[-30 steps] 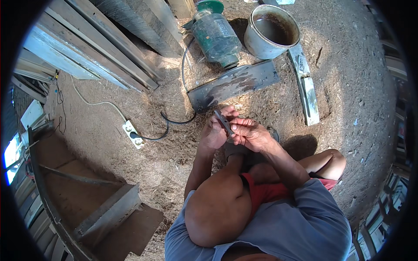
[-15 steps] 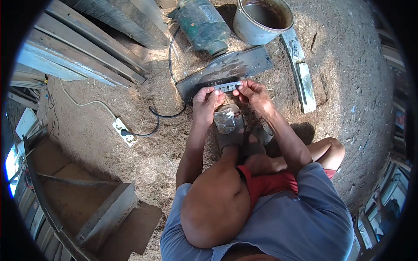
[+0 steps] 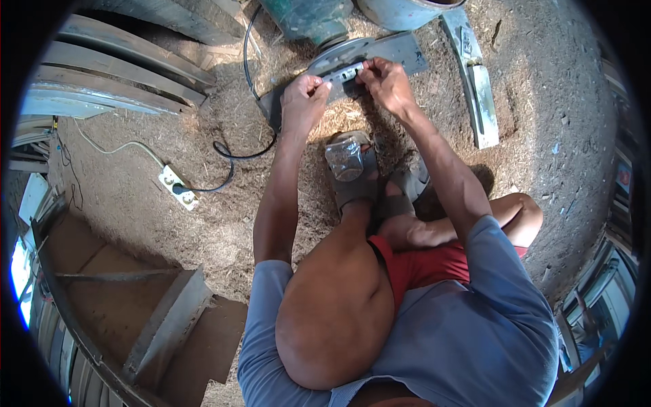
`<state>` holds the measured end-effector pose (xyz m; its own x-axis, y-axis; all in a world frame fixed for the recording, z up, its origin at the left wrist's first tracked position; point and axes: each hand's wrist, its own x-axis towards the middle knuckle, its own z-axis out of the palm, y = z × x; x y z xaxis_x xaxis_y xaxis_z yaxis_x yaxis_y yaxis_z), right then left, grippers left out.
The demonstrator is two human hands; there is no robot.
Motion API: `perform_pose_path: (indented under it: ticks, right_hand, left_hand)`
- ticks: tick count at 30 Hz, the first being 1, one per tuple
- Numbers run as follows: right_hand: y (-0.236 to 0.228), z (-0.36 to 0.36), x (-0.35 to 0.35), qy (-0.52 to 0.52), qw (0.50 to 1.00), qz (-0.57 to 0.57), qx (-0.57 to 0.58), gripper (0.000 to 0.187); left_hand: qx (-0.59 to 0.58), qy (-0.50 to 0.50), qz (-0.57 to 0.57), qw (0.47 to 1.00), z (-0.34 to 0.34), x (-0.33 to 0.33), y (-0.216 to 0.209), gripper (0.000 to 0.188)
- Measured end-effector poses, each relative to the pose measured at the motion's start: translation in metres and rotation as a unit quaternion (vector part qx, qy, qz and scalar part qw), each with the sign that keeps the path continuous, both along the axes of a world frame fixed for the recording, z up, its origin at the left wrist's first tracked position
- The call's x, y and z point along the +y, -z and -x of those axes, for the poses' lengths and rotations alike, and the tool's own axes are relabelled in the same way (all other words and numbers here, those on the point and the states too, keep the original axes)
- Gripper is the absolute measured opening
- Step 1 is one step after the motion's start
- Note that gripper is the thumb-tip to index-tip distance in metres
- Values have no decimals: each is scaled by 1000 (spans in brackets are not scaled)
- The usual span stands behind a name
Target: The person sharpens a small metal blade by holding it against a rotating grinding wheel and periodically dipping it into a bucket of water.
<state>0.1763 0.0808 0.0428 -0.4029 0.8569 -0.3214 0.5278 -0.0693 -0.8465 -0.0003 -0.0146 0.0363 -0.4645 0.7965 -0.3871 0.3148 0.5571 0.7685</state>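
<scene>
Both hands hold a short, pale metal plate with dark slots (image 3: 344, 73), one end each. My left hand (image 3: 303, 102) pinches its left end between thumb and fingers. My right hand (image 3: 388, 85) grips the right end the same way. The plate is over a dark flat board (image 3: 397, 55), close to a round grey disc (image 3: 339, 55) at the end of a green motor (image 3: 305, 19). Whether the plate touches the disc I cannot tell. A clear container (image 3: 344, 160) rests by my sandalled left foot, below the hands.
A pale bucket (image 3: 407, 15) stands at the top. Right of the board lies a long narrow bar with a pale block (image 3: 483, 102). A black cord runs to a white power strip (image 3: 178, 186) at left. Planks (image 3: 102, 64) fill the upper left, a brown trough-like piece (image 3: 102, 298) the lower left.
Both hands have stretched farther forward with the slotted plate, bringing it up toward the disc by the motor. The plate tilts slightly more now. The view has shifted downward a little.
</scene>
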Motion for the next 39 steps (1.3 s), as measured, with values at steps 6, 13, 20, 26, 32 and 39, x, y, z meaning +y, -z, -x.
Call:
perform_pose_path:
  ticks: [6, 13, 20, 26, 32, 39]
  right_hand:
    - [9, 22, 2, 0, 1000, 12, 8, 19]
    - [25, 26, 7, 40, 995, 54, 73, 19]
    - [27, 28, 8, 39, 995, 40, 78, 16]
    - [29, 30, 8, 37, 995, 37, 83, 17]
    - [33, 29, 9, 36, 995, 36, 89, 18]
    - [32, 31, 9, 32, 995, 31, 86, 17]
  left_hand:
    - [38, -36, -79, 995, 24, -12, 53, 27]
    - [-47, -97, -91, 990, 12, -8, 46, 25]
    - [-55, -110, -102, 987, 10, -8, 36, 24]
    - [-97, -132, -112, 980, 8, -9, 29, 22]
    - [-94, -130, -118, 980, 6, -7, 29, 22]
    - [-86, -126, -130, 980, 9, -8, 34, 22]
